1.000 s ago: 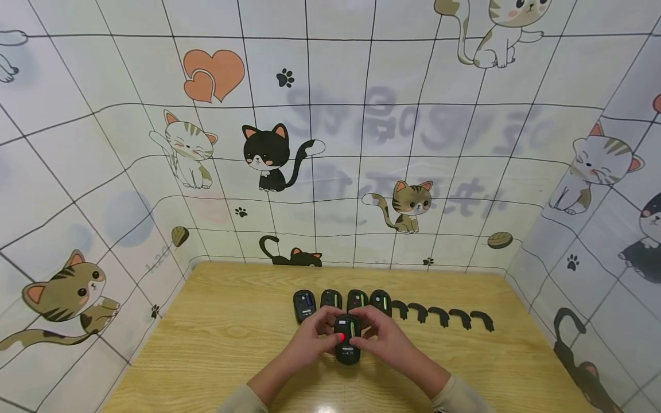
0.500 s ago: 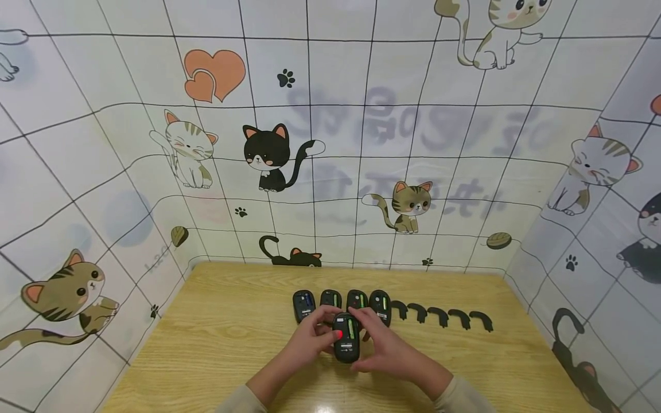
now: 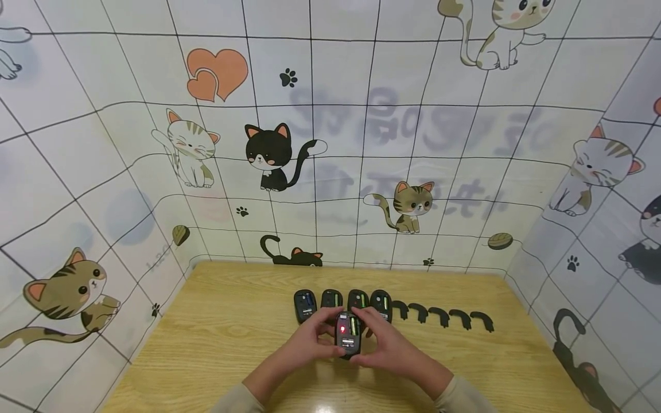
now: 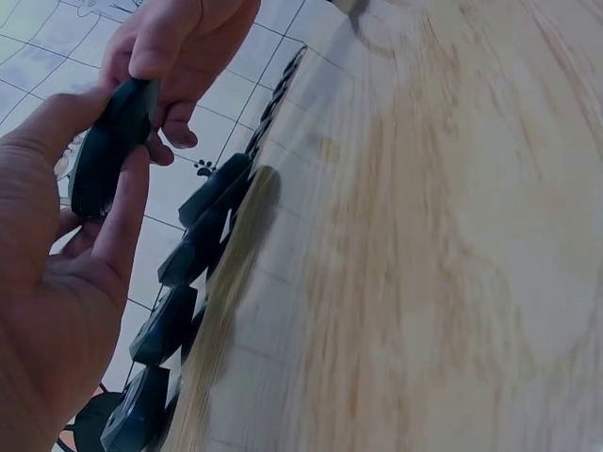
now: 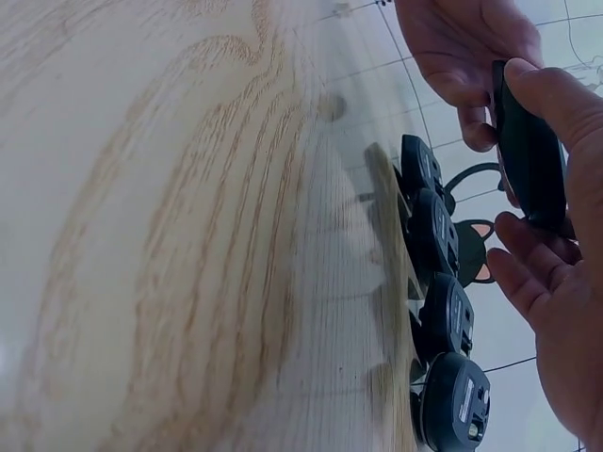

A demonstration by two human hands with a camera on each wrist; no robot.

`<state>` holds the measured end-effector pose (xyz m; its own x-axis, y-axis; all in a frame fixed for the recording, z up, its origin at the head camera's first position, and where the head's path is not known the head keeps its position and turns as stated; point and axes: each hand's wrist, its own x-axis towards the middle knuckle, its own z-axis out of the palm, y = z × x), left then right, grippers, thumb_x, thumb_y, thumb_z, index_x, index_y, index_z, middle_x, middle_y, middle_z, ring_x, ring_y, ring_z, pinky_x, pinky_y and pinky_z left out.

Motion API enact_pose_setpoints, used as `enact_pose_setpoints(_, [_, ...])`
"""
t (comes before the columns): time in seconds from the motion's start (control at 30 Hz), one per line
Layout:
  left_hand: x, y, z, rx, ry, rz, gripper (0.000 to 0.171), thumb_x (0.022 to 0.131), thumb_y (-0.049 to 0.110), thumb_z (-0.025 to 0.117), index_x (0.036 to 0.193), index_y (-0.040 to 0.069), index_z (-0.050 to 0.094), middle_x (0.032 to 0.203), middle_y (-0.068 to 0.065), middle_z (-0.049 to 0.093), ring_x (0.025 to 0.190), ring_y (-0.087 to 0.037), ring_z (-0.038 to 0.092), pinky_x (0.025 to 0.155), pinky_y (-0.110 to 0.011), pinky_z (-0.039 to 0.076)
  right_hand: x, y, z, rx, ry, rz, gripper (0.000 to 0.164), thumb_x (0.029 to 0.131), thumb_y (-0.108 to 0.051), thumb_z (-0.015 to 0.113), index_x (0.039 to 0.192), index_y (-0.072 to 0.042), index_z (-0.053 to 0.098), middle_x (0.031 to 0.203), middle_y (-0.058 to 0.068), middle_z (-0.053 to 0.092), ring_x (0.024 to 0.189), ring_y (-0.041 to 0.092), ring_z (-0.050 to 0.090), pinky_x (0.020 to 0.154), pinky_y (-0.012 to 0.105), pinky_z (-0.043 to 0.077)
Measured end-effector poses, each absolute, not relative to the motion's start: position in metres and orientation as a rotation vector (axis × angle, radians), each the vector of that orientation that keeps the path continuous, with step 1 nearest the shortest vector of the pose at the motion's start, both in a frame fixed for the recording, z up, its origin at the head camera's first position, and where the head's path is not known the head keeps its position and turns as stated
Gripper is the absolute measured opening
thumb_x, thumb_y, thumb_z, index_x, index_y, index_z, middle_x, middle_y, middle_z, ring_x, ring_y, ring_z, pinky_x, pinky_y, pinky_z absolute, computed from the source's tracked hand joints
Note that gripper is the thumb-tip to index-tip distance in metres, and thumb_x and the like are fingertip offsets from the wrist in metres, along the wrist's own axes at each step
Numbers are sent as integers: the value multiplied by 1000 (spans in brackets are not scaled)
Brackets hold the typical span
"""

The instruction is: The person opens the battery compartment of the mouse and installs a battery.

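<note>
Both hands hold a black computer mouse [image 3: 348, 342] underside up. A green battery [image 3: 353, 326] shows in its uncovered compartment, and a red light [image 3: 342, 329] glows on the underside. My left hand [image 3: 312, 337] grips the mouse's left side, thumb at the lower edge. From the other side my right hand [image 3: 388, 339] holds it, thumb by the lower right corner. In the left wrist view the mouse [image 4: 111, 151] appears edge-on between fingers and thumb, raised off the table. The right wrist view shows the mouse [image 5: 532, 155] between both hands too.
Behind the hands, several black mice lie underside up in a row, including a leftmost mouse [image 3: 305, 306] and a rightmost mouse [image 3: 381, 304]. Several curved black pieces [image 3: 439, 316] continue the row rightward on the wooden table [image 3: 227, 321]. A cat-print cloth [image 3: 330, 172] surrounds the table.
The mouse has tilted, and its red light now shows brightly on the underside. My right thumb has moved from the mouse's face to its lower right edge; my left thumb has slid lower.
</note>
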<state>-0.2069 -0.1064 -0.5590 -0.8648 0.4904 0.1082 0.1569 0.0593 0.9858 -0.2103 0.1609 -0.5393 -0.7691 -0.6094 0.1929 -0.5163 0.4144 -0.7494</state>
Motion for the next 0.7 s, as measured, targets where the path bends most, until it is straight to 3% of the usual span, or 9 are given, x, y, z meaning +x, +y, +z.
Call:
enact_pose_setpoints(0.23, [-208, -112, -560, 808, 2068, 1823, 104, 84, -13, 90, 170, 15, 39, 161, -13, 43, 122, -24, 66, 101, -38, 63, -213, 158, -539, -1000, 2553, -1281, 100, 91, -48, 92, 169, -10, 42, 149, -3, 53, 126, 17, 60, 105, 46, 58])
enact_pose_setpoints(0.47, [-212, -122, -558, 823, 2273, 1655, 106, 82, 0, 97, 171, 17, 41, 163, 0, 44, 127, -18, 62, 103, -29, 60, -218, 147, -540, -1004, 2540, -1264, 101, 91, -53, 91, 169, -12, 42, 151, -5, 53, 128, 16, 61, 108, 47, 59])
enact_pose_setpoints(0.7, [-213, -139, -555, 815, 2361, 1586, 106, 82, 3, 98, 171, 14, 40, 159, 2, 46, 125, -17, 64, 104, -29, 60, -223, 132, -537, -1099, 2562, -1239, 99, 92, -50, 90, 168, -9, 43, 146, -4, 55, 127, 15, 62, 108, 50, 59])
